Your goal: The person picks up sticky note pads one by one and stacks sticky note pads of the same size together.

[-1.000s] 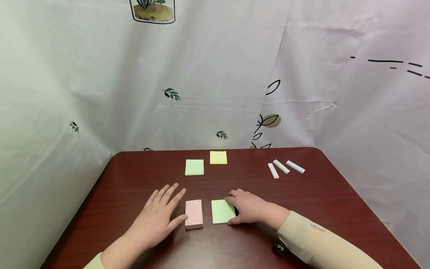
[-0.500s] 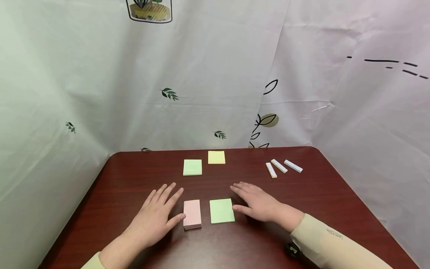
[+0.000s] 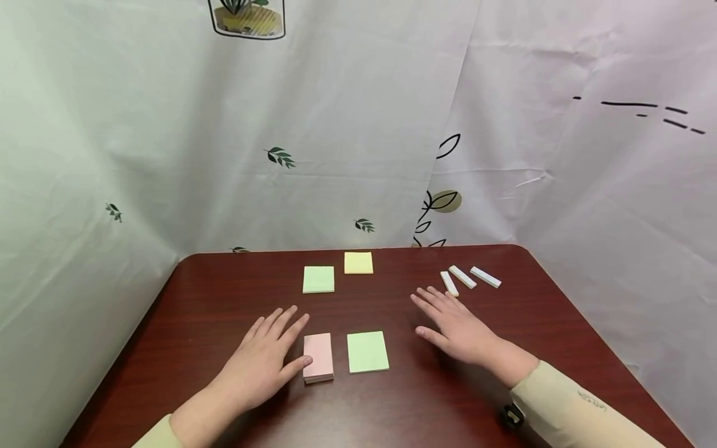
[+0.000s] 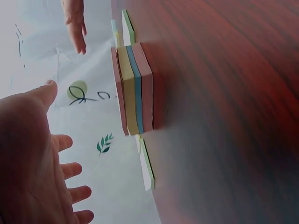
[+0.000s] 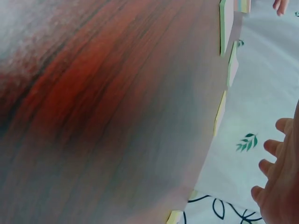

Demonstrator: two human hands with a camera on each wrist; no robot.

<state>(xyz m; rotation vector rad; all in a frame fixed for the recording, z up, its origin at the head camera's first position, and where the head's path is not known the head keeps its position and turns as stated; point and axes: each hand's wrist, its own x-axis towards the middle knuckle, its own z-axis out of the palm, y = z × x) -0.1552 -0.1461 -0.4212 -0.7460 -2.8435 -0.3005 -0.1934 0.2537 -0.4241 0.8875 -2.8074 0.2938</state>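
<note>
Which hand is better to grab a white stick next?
Probably the right hand: it's empty and close to the sticks, while the left hand is farther away, by the stack.

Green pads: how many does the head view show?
2: the near green pad, right of the pink-topped stack, and the far green pad, left of the yellow pad.

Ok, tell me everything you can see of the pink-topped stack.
The pink-topped stack looks like paper: four rectangular layers, pink, yellow, blue and pink from top to bottom, edges roughly aligned. It lies flat on the table, left of the nearer green pad. The left hand hovers at its left edge, not touching; only the table touches it.
</note>
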